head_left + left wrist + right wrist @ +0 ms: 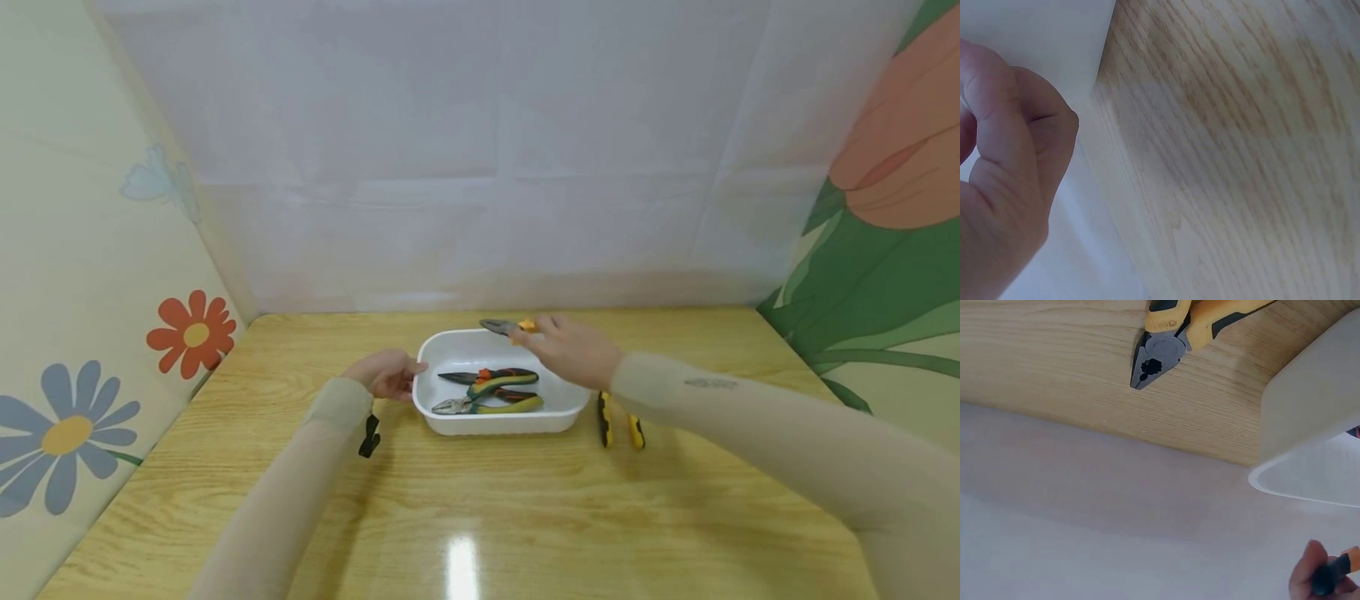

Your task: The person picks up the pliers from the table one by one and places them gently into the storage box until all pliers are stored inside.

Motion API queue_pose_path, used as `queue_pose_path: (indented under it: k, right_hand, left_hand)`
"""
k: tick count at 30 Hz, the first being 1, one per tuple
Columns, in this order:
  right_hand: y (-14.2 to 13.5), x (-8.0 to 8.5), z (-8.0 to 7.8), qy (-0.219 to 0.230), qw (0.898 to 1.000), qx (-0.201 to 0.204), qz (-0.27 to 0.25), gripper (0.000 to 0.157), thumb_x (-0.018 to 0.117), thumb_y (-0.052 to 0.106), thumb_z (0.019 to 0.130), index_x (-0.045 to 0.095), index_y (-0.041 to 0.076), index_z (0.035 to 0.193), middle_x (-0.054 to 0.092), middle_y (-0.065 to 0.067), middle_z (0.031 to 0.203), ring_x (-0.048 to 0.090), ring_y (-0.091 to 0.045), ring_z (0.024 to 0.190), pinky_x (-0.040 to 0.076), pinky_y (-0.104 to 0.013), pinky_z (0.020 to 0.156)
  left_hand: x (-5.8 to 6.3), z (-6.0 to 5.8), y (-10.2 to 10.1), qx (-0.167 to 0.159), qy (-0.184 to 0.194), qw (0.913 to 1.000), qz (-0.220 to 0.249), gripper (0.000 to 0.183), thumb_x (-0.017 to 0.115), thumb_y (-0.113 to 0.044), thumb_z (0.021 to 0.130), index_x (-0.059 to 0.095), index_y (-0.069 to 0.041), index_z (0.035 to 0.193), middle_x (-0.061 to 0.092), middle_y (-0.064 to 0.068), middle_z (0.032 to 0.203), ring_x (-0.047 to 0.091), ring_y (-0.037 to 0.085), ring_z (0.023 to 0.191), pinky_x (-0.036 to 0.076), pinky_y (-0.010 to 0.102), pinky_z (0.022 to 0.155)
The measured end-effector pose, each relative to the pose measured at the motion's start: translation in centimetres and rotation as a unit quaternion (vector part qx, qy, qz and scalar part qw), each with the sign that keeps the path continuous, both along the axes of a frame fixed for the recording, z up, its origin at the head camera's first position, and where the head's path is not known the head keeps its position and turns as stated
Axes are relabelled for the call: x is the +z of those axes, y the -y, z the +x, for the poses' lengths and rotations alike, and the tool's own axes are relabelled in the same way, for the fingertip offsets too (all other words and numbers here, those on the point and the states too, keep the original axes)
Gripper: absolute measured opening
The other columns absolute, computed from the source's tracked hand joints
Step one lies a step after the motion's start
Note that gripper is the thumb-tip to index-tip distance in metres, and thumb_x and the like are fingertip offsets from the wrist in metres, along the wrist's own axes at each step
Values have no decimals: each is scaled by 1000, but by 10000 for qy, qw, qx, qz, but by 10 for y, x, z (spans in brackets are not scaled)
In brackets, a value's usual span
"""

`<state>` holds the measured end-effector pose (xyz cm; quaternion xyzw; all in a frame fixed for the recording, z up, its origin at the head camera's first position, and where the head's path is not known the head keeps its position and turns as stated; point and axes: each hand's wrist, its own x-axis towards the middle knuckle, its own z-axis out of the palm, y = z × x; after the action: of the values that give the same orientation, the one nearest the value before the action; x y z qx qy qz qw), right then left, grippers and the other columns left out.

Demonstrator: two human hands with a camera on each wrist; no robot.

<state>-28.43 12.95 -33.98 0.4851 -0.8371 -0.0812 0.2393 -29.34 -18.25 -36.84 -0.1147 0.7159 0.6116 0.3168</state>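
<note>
A white plastic box stands on the table with pliers inside: long-nose pliers with red-and-black handles and pliers with green-and-yellow handles. My left hand grips the box's left rim; in the left wrist view its curled fingers lie against the wall. Over the back right of the box, my right hand holds pliers by their orange handles, the metal nose pointing left. Part of a black-and-orange handle shows in its grip in the right wrist view.
Yellow-and-black pliers lie on the table right of the box, partly hidden by the right forearm in the head view. A white sheet hangs behind the wooden table. Flower-patterned walls flank both sides.
</note>
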Motion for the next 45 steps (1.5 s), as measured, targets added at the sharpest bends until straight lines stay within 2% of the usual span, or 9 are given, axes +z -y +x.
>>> queue_pose_path:
  k: [9,15,20,25,35,41,45]
  right_hand:
    - [11,-1,-7,123,9997,82,196,53,58,-9,88,50,8,137,58,-23,105,60,-33,87,57,-31,57]
    - [18,-2,-9,64,9992,80,394,52,59,-7,88,51,11,137,59,-21,108,60,-30,87,54,-26,53]
    - [23,0,-9,319,9979,116,554,58,59,-11,86,50,12,138,56,-20,111,57,-27,87,52,-24,56]
    - [26,1,-15,505,9963,329,611,62,62,-15,81,50,11,137,54,-20,114,56,-28,90,55,-28,62]
    - [29,0,-32,935,9886,739,921,63,60,-13,85,48,13,141,52,-19,120,54,-28,98,56,-35,74]
    - [32,0,-38,833,9836,1004,1245,67,61,-14,83,46,17,141,52,-18,119,55,-25,94,55,-29,66]
    - [36,-1,-40,756,9804,1086,1458,63,62,-9,86,45,21,139,53,-15,116,54,-23,91,52,-27,61]
  left_hand:
    - [1,2,1,-1,-20,10000,50,15,44,-9,102,47,5,107,50,9,86,53,14,68,54,18,61]
    - [1,0,0,29,41,10000,12,13,45,-9,102,47,4,104,49,8,85,52,13,69,53,17,61]
    - [2,-1,-1,-29,83,10000,27,12,44,-9,102,47,2,102,50,8,85,53,13,70,54,17,64]
    - [3,-2,-1,-4,126,9999,7,12,45,-10,102,47,2,103,50,8,87,53,13,70,54,18,65]
    - [2,-2,0,-40,105,9999,27,14,44,-10,103,47,3,105,50,9,87,53,13,68,54,18,63]
    - [1,-3,0,-37,108,9999,52,14,43,-10,103,47,2,104,49,8,87,53,13,68,53,18,61]
    - [0,-4,0,-50,114,9999,53,13,43,-10,103,47,2,102,49,8,85,52,13,68,53,18,60]
